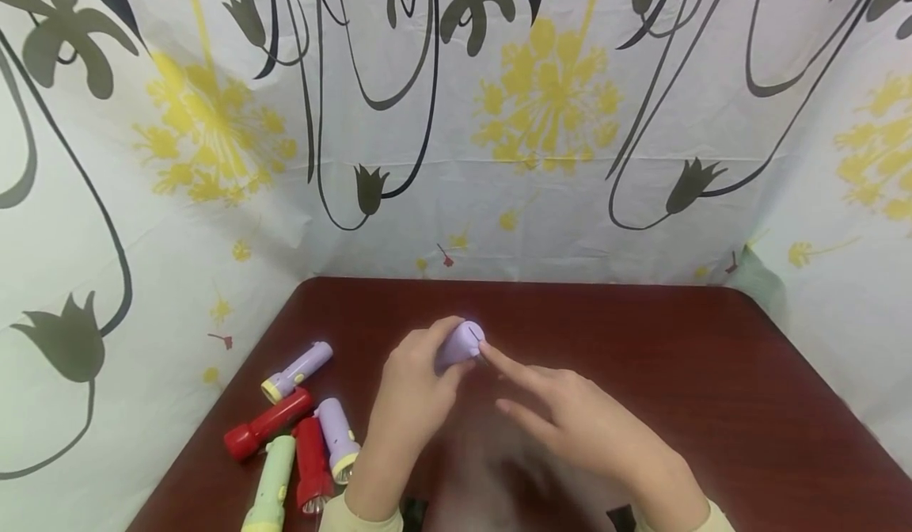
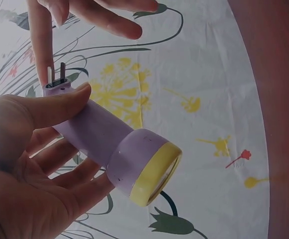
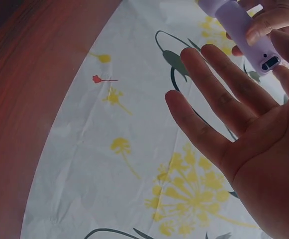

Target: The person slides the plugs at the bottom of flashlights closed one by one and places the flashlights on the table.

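My left hand (image 1: 413, 385) grips a purple flashlight (image 1: 458, 345) above the middle of the table. In the left wrist view, the flashlight (image 2: 97, 129) slants with its yellow-rimmed lens end down to the right. The left thumb lies along the barrel, with the other fingers behind it. Two metal plug prongs (image 2: 62, 72) stick out of the tail end. My right hand (image 1: 587, 421) is spread, its index fingertip right at that tail end. The right wrist view has the right palm (image 3: 268, 164) with straight fingers, below the flashlight (image 3: 236, 27).
At the table's left lie more flashlights: a purple one (image 1: 302, 367), a red one (image 1: 267, 423), another red one (image 1: 311, 457), a second purple one (image 1: 333, 433) and a green one (image 1: 274, 476). A flower-patterned curtain (image 1: 456, 136) surrounds the dark red table (image 1: 641, 342).
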`<state>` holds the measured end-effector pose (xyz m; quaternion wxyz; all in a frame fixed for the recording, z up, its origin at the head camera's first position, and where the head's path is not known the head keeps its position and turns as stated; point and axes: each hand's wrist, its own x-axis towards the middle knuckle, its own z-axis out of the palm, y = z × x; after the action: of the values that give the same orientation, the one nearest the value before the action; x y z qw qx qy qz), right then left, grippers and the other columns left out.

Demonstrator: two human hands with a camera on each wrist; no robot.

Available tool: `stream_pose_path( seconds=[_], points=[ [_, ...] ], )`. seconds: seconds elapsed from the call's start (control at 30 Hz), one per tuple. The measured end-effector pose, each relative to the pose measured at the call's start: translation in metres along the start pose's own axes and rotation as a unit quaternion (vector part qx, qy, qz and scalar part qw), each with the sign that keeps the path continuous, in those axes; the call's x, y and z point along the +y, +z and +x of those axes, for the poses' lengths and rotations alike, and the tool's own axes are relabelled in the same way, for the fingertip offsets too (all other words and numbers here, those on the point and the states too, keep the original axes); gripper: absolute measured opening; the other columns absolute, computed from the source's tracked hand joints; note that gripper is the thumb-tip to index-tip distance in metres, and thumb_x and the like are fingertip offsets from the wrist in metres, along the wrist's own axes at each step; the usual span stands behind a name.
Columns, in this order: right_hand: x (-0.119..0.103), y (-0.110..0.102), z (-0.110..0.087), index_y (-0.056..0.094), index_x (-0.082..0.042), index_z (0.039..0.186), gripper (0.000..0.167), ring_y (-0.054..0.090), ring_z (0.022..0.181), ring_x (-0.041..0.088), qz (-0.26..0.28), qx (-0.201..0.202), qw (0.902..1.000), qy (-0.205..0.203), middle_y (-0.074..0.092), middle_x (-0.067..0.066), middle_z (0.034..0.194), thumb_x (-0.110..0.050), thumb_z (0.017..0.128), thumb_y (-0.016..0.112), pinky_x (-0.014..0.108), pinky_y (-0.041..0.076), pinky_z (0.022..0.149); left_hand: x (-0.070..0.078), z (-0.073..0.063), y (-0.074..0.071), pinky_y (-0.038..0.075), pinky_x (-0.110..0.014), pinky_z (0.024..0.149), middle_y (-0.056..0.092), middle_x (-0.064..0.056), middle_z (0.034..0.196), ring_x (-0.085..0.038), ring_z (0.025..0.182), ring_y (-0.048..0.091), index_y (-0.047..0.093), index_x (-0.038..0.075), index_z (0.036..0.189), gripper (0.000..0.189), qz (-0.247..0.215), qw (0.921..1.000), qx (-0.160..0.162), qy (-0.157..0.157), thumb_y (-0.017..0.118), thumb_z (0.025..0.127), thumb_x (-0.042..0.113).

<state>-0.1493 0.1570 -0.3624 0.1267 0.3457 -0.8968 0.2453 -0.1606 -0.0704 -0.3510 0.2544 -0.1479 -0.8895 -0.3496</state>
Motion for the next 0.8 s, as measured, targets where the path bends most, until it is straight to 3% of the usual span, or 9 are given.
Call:
stream_pose_path(
  seconds=[0.17,0.43,0.8],
  points=[
    [0.0022,0.0024,-0.0004,0.034,-0.042,0.165,0.072,0.069,0.127,0.005,0.015,0.001,0.9999,-0.002,0.064,-0.013,0.149,-0.032,0.104,0.071,0.038,0.060,0.103,0.0002,-0.0007,0.0017,0.065,-0.048,0.091,0.079,-0.011,0.115,-0.028,0.106,0.075,0.072,0.014,0.128,0.049,0.009,0.9999,0.001,0.007,0.091,0.083,0.010],
    [0.0043,0.0042,-0.0010,0.037,-0.039,0.165,0.073,0.072,0.116,-0.002,0.052,-0.002,0.9986,-0.004,0.071,-0.013,0.138,-0.024,0.103,0.072,0.033,0.061,0.099,0.0009,-0.0009,0.0016,0.065,-0.048,0.090,0.078,-0.010,0.118,-0.028,0.108,0.075,0.072,0.017,0.132,0.051,-0.008,0.9994,-0.031,-0.015,0.090,0.085,0.010],
    [0.0071,0.0009,-0.0014,0.039,-0.034,0.165,0.070,0.073,0.111,0.001,0.086,-0.002,0.9962,-0.013,0.077,-0.014,0.119,-0.019,0.104,0.070,0.034,0.062,0.094,0.0008,-0.0003,0.0049,0.065,-0.044,0.091,0.079,-0.007,0.118,-0.023,0.106,0.074,0.073,0.019,0.134,0.049,-0.045,0.9968,-0.065,-0.009,0.088,0.088,0.015]
  ],
)
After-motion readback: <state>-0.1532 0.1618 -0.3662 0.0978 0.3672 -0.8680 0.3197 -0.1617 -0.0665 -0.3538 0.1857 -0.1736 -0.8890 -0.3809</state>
